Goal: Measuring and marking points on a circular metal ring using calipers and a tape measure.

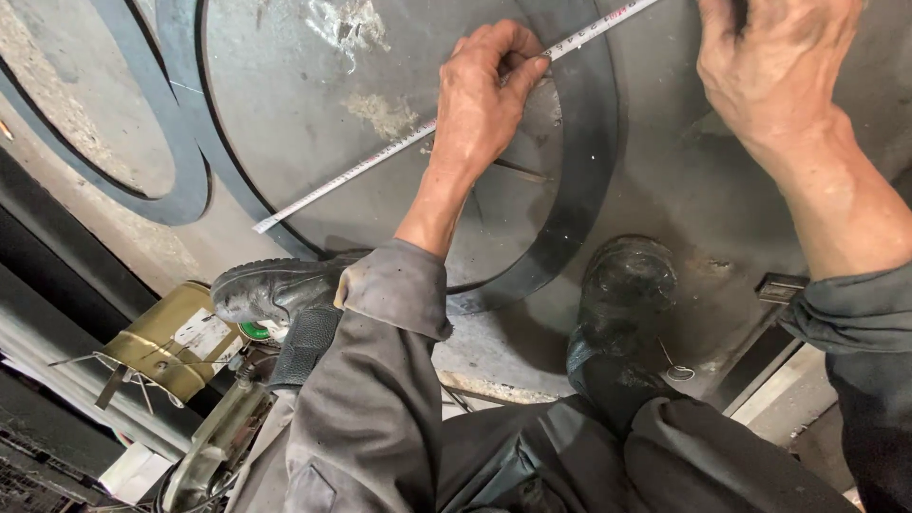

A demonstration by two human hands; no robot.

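the tape measure [380, 163] lies flat across the round steel plate [285, 104], its long axis running from lower left up to upper right. my left hand [480, 104] pinches it mid-length, fingers closed on the blade by the dark ring [589, 161]. my right hand [774, 62] is at the upper end; i cannot tell its grip. my boots [275, 290] rest just below.

A tape measure [427, 128] lies slantwise across a metal ring [589, 142] on a steel plate [684, 180], running from near left to far right. The left hand [484, 95] presses on it mid-length; the right hand [769, 62] lies farther right. Two boots [275, 285] stand on the plate's near edge. A can [161, 342] sits near left, below.
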